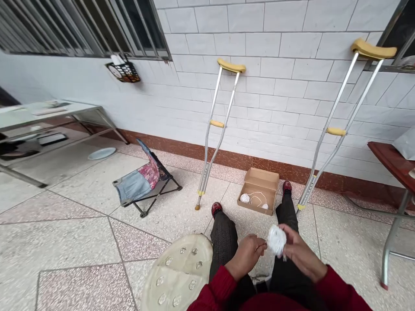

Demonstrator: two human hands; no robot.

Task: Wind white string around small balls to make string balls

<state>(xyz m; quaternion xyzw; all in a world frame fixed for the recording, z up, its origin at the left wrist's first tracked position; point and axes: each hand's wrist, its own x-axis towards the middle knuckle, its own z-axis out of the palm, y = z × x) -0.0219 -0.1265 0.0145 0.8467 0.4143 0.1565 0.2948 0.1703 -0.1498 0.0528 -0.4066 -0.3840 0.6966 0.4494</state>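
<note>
The right hand (pixel 300 250) grasps the yarn (pixel 276 240) between the legs (pixel 223 235); the left hand (pixel 248 255) pinches, on what I cannot tell. A loose grip could drop it; slack thread (pixel 257 192) in the far box (pixel 254 208) could tangle.

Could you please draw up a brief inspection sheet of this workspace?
Surface: speckled floor.
Job's things: white yarn ball, in hand; open cardboard box on the floor, containing two more white balls and a loose strand.
Clutter: folding chair, pale round stool, two crutches against the tiled wall.
Hands: right hand holds the yarn ball; left hand has fingers bunched beside it, grip unclear.
Cables: nothing seen.
Surroundings: barred window, wall basket, red table.
</note>
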